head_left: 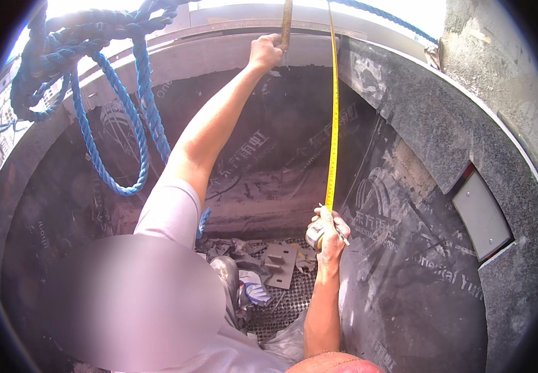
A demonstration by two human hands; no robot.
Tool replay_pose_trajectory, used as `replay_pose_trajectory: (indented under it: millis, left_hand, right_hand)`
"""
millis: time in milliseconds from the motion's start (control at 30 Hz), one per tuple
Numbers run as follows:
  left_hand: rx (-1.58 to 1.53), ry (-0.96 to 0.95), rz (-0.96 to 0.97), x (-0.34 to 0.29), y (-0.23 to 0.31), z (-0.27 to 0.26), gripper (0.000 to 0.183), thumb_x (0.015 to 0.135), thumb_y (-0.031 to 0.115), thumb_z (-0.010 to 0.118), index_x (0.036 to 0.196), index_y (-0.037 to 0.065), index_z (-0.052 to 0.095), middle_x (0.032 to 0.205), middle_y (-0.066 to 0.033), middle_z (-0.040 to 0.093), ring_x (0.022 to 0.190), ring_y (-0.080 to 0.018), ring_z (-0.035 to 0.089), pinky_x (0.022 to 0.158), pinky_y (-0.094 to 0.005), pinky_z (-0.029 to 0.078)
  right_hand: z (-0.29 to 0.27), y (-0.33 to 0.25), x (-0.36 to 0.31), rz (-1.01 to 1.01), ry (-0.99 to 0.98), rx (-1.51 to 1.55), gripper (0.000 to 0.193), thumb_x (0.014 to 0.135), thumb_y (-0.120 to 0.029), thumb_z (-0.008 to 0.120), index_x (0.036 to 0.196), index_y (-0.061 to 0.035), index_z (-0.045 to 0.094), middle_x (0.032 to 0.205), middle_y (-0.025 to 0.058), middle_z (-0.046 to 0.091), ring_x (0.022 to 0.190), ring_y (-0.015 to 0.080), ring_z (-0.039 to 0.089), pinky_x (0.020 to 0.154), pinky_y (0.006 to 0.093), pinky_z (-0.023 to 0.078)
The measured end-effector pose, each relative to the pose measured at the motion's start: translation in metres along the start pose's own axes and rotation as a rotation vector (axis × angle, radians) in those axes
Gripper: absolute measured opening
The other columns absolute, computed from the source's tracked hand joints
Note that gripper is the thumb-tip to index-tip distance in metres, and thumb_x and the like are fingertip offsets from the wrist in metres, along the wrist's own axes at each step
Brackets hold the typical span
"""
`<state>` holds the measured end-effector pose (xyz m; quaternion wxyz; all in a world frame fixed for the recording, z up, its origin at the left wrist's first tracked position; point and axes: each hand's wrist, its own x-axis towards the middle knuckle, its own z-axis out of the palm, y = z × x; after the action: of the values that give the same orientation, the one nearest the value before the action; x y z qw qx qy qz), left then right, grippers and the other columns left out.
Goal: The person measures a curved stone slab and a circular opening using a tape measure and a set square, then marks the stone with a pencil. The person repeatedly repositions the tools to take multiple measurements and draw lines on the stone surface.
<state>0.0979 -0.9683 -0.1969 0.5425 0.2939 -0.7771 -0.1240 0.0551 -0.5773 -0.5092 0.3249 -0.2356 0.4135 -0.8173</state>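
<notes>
My right hand (pixel 328 233) is closed around a tape measure (pixel 313 236), with a slim pen-like stick (pixel 342 236) also between its fingers. From its case the yellow blade (pixel 333 130) stretches up past the far rim and out of the top of the view. My left hand (pixel 266 52) reaches to the far wall's upper edge, its fingers closed on a narrow yellowish-brown stick (pixel 287 25), whose upper end runs out of view. The stick and the blade stand apart, the blade to the right.
Blue rope (pixel 110 93) hangs in loops at the upper left. Dark printed sheeting (pixel 281 124) lines the walls. A light panel (pixel 481 214) sits in the right wall. Below lie a metal plate (pixel 284 270), crumpled scraps and perforated flooring (pixel 269 323). A blurred patch hides the lower left.
</notes>
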Motion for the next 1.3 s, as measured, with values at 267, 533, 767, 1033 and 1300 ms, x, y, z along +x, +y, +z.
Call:
replay_pose_trajectory:
  millis: [267, 533, 767, 1033, 1300]
  left_hand:
    - [-0.041, -0.014, 0.004, -0.001, 0.003, -0.002, 0.042, 0.096, 0.021, 0.084, 0.136, 0.006, 0.079, 0.122, -0.0247, 0.081, 0.118, -0.035, 0.078, 0.104, -0.0431, 0.059]
    - [-0.133, -0.072, -0.041, 0.003, 0.004, -0.004, 0.04, 0.099, 0.02, 0.081, 0.136, 0.005, 0.078, 0.098, -0.0162, 0.084, 0.09, -0.0219, 0.081, 0.088, -0.0376, 0.063]
    - [-0.199, -0.083, -0.007, 0.01, -0.009, 0.001, 0.039, 0.099, 0.017, 0.08, 0.136, 0.003, 0.078, 0.097, -0.0169, 0.084, 0.089, -0.0221, 0.081, 0.088, -0.0372, 0.063]
    - [-0.193, -0.114, -0.033, 0.009, -0.007, -0.002, 0.042, 0.1, 0.015, 0.078, 0.14, 0.002, 0.075, 0.101, -0.0171, 0.084, 0.094, -0.0214, 0.082, 0.089, -0.0359, 0.063]
    - [-0.381, -0.19, -0.119, 0.003, 0.001, -0.004, 0.047, 0.107, 0.015, 0.072, 0.15, -0.003, 0.065, 0.102, -0.017, 0.084, 0.088, -0.0191, 0.084, 0.081, -0.0303, 0.068]
  right_hand:
    - [0.003, 0.007, 0.002, -0.023, 0.004, -0.033, 0.024, 0.108, -0.021, 0.076, 0.111, 0.0029, 0.078, 0.083, 0.007, 0.073, 0.064, 0.0121, 0.069, 0.058, 0.026, 0.055]
    - [0.026, 0.013, 0.023, -0.056, -0.041, -0.038, 0.027, 0.108, -0.023, 0.076, 0.113, 0.0038, 0.078, 0.084, 0.0085, 0.075, 0.066, 0.013, 0.07, 0.061, 0.0275, 0.058]
    - [0.055, 0.005, 0.042, -0.158, -0.033, -0.095, 0.028, 0.108, -0.023, 0.077, 0.11, 0.0041, 0.08, 0.082, 0.0084, 0.074, 0.065, 0.011, 0.068, 0.06, 0.026, 0.054]
    - [0.091, -0.021, 0.072, -0.227, -0.04, -0.139, 0.027, 0.109, -0.023, 0.076, 0.107, 0.0038, 0.081, 0.082, 0.0072, 0.075, 0.067, 0.009, 0.066, 0.062, 0.0248, 0.052]
    - [0.129, -0.024, 0.11, -0.315, -0.074, -0.172, 0.029, 0.109, -0.024, 0.074, 0.105, 0.0038, 0.082, 0.082, 0.0052, 0.074, 0.071, 0.009, 0.067, 0.067, 0.025, 0.052]
